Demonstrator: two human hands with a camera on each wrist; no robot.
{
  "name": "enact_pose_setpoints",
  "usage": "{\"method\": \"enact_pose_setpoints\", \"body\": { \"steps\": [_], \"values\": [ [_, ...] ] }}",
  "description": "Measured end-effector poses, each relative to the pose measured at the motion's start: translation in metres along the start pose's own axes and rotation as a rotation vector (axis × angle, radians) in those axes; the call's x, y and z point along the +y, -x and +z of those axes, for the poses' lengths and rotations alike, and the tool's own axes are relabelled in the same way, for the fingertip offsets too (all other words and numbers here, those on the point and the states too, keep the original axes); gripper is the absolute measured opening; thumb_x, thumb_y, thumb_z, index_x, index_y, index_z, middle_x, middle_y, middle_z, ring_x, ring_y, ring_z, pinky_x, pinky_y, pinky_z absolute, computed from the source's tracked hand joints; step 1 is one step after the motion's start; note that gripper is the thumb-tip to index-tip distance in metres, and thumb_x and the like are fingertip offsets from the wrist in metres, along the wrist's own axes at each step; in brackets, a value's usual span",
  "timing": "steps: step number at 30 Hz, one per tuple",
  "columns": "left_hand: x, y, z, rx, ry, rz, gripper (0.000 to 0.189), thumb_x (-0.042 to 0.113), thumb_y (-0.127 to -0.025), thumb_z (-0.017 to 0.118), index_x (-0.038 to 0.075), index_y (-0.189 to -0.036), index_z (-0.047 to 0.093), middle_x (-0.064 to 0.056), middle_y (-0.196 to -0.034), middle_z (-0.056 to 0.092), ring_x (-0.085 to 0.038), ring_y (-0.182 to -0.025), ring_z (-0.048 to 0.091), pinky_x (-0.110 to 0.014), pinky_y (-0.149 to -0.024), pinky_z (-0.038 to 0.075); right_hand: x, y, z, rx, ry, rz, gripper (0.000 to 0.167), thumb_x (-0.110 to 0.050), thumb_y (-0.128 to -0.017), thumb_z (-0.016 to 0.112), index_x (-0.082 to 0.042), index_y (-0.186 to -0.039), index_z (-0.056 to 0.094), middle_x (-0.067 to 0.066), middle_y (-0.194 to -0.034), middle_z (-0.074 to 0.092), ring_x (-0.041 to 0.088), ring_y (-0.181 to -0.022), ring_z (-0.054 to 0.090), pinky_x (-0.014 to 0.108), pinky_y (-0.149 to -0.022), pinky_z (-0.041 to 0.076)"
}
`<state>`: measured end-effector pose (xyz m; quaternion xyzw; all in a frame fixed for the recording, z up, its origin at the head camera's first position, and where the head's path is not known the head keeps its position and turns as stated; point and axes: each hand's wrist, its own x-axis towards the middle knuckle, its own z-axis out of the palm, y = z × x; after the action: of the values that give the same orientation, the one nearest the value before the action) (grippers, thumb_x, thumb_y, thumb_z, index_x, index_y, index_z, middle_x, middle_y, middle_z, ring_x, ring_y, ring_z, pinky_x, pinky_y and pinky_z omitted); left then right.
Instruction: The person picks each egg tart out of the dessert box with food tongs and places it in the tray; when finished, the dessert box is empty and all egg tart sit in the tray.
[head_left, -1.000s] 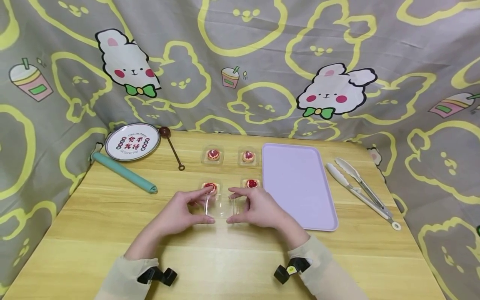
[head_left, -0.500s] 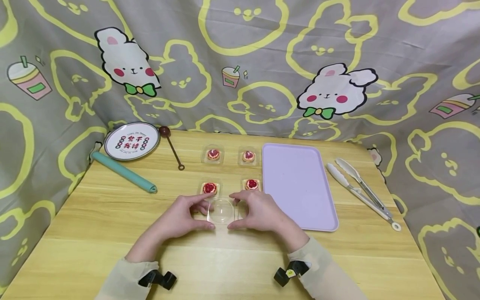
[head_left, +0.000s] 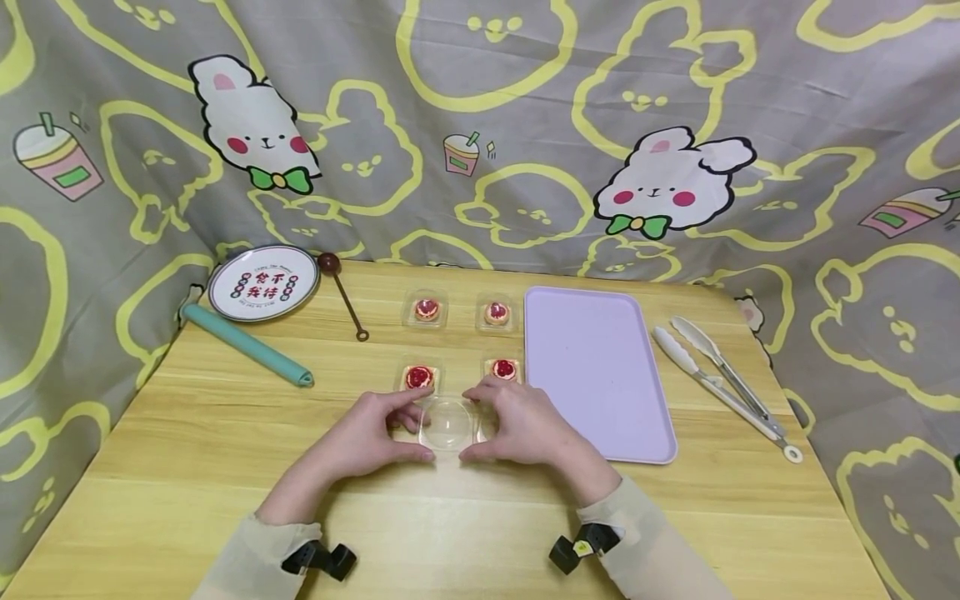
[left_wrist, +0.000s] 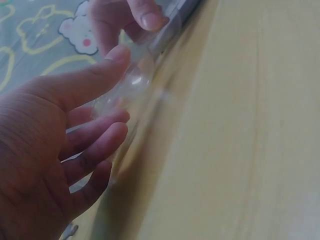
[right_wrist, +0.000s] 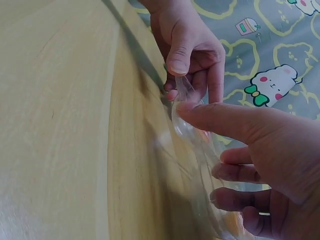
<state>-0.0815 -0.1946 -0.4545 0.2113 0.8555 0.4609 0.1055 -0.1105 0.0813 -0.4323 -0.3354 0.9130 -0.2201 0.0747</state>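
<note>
Between both hands, in the head view, is a small clear plastic container with a round moulded middle. My left hand holds its left side, thumb at the near corner and fingers toward the far one. My right hand grips the opposite side in the same way. The right wrist view shows the clear plastic running along the right thumb and fingertips. Just beyond the hands sit two red-topped tarts, a left one and a right one, partly hidden by the right hand.
Farther back are two boxed tarts, a left one and a right one. A lilac tray lies beside the right hand, with tongs beyond. Leftward are a plate, a brown long-handled spoon and a teal roll.
The clear container has tipped from more upright to flatter and shifted slightly right. Both hands have moved slightly right and toward the person, and the left fingers no longer cover the near left tart.
</note>
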Motion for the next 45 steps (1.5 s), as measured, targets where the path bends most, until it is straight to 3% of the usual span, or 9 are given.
{"method": "enact_pose_setpoints", "body": {
  "steps": [19,25,32,37,42,45],
  "values": [
    [-0.002,-0.001,0.001,-0.026,-0.017,0.013,0.091,0.032,-0.073,0.099,0.003,-0.149,0.059,0.006,-0.102,0.074,-0.013,-0.091,0.07,-0.034,-0.082,0.059,0.002,0.004,-0.004,-0.024,0.032,-0.016,0.086,-0.058,-0.072,0.093,-0.012,-0.14,0.067,0.001,-0.131,0.068,0.023,-0.113,0.066,0.046,-0.088,0.057],
    [0.001,-0.001,-0.007,-0.018,-0.035,-0.001,0.094,0.036,-0.072,0.099,0.006,-0.151,0.058,0.01,-0.104,0.075,-0.012,-0.092,0.07,-0.032,-0.083,0.059,0.004,0.005,-0.011,-0.022,0.013,-0.002,0.089,-0.059,-0.071,0.092,-0.016,-0.144,0.066,0.003,-0.139,0.066,0.026,-0.121,0.065,0.053,-0.095,0.055],
    [0.01,-0.004,-0.023,0.022,-0.097,-0.001,0.085,0.047,-0.077,0.094,0.006,-0.145,0.064,0.01,-0.105,0.076,-0.015,-0.093,0.071,-0.037,-0.081,0.06,0.009,0.007,-0.029,0.024,-0.031,0.019,0.081,-0.056,-0.074,0.092,-0.017,-0.141,0.068,0.01,-0.146,0.062,0.031,-0.129,0.061,0.058,-0.102,0.051],
    [0.016,-0.014,-0.03,0.078,-0.124,0.016,0.08,0.044,-0.081,0.093,0.009,-0.146,0.063,0.003,-0.108,0.077,-0.02,-0.097,0.072,-0.043,-0.085,0.06,0.021,0.006,-0.039,0.088,-0.084,0.0,0.074,-0.052,-0.078,0.092,-0.012,-0.137,0.07,0.004,-0.132,0.069,0.026,-0.114,0.067,0.047,-0.096,0.054],
    [0.02,-0.029,-0.033,0.122,-0.117,0.036,0.073,0.037,-0.084,0.092,0.01,-0.146,0.063,-0.002,-0.118,0.077,-0.022,-0.106,0.071,-0.048,-0.088,0.059,0.036,0.002,-0.048,0.116,-0.215,-0.019,0.067,-0.041,-0.082,0.093,-0.006,-0.134,0.071,0.005,-0.119,0.073,0.014,-0.073,0.067,0.033,-0.068,0.058],
    [0.022,-0.04,-0.034,0.118,-0.091,0.046,0.072,0.034,-0.085,0.092,0.013,-0.146,0.062,-0.005,-0.127,0.074,-0.023,-0.112,0.07,-0.048,-0.089,0.059,0.045,0.001,-0.055,0.12,-0.314,-0.02,0.062,-0.033,-0.083,0.094,-0.004,-0.133,0.071,0.01,-0.118,0.072,0.011,-0.062,0.063,0.03,-0.058,0.056]
  ]
}}
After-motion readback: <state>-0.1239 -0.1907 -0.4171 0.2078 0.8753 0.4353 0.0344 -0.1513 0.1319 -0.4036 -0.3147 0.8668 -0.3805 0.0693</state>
